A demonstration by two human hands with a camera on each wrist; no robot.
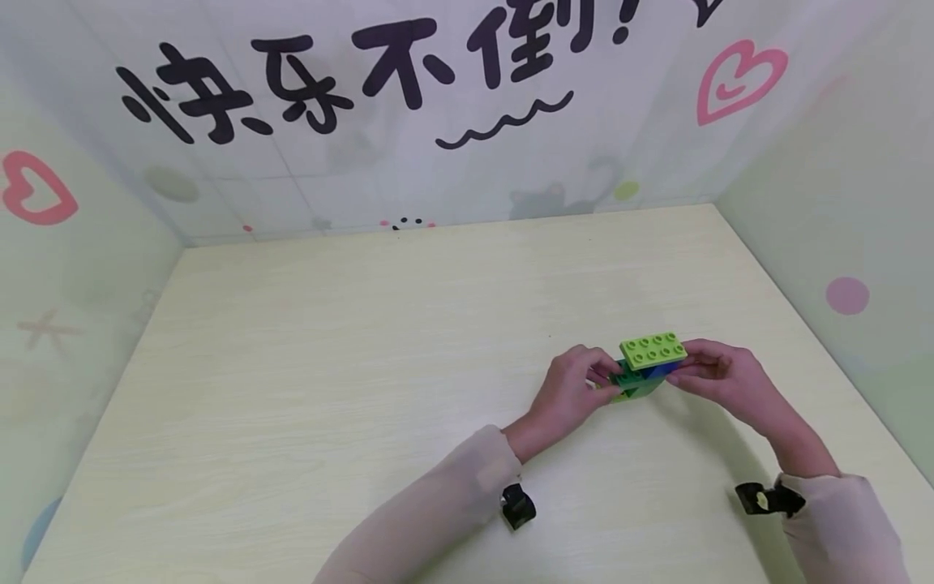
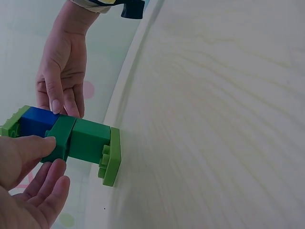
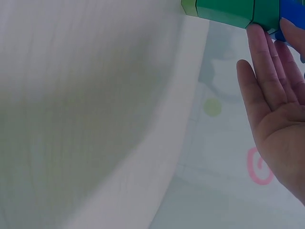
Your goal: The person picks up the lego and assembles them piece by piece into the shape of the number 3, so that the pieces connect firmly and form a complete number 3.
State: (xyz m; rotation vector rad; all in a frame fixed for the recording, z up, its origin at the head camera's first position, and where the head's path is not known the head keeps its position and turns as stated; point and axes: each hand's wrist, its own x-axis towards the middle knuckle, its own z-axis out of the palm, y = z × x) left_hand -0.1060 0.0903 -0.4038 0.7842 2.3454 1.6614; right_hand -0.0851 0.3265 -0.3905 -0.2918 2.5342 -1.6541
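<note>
A stack of toy building bricks is held between the two hands over the right part of the table. On top sits a lime-green brick with its studs up. Beneath it come a blue brick, darker green bricks and a light green plate at the bottom. The left hand pinches a dark green brick in the middle, thumb on one face and fingers opposite. From the other side, the right hand holds the stack at the blue brick with thumb and fingertips, its palm facing the stack.
A pale wood-grain table lies under the hands. Printed white walls stand at its back and both sides, the right one close to the right hand. Each wrist carries a black strap mount.
</note>
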